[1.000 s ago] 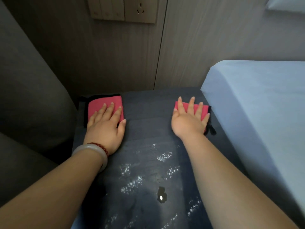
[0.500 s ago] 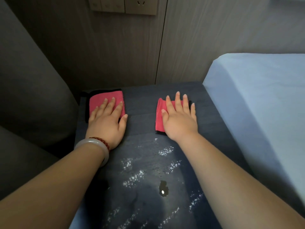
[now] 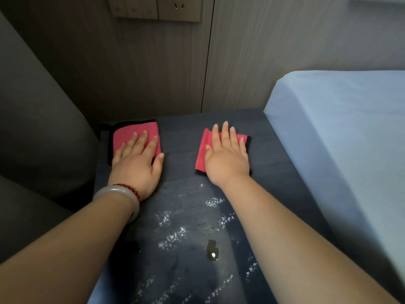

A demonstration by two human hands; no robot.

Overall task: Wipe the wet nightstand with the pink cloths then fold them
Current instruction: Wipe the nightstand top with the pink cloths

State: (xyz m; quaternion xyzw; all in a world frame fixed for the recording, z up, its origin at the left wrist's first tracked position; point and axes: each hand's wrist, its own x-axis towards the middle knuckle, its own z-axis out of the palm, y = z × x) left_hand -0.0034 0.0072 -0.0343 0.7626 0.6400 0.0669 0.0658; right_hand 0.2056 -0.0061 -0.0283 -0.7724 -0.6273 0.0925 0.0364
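The dark nightstand [image 3: 182, 148] fills the middle of the view, and water droplets [image 3: 175, 235] glisten on its near half. My left hand [image 3: 138, 165] lies flat, fingers spread, on a folded pink cloth with black trim [image 3: 129, 133] at the far left corner. My right hand [image 3: 226, 159] presses flat on a second pink cloth [image 3: 202, 152] near the far middle of the top. Each palm covers most of its cloth. Neither hand grips; both press down.
A bed with a pale blue sheet [image 3: 341, 137] borders the nightstand on the right. A dark grey upholstered seat [image 3: 37, 128] stands on the left. Behind is a wood panel wall with a socket plate [image 3: 157, 7]. A small puddle [image 3: 212, 252] sits near the front.
My right hand slid its pink cloth left from the nightstand's right edge toward the middle, then a little back right. My left hand and its cloth stayed in place.
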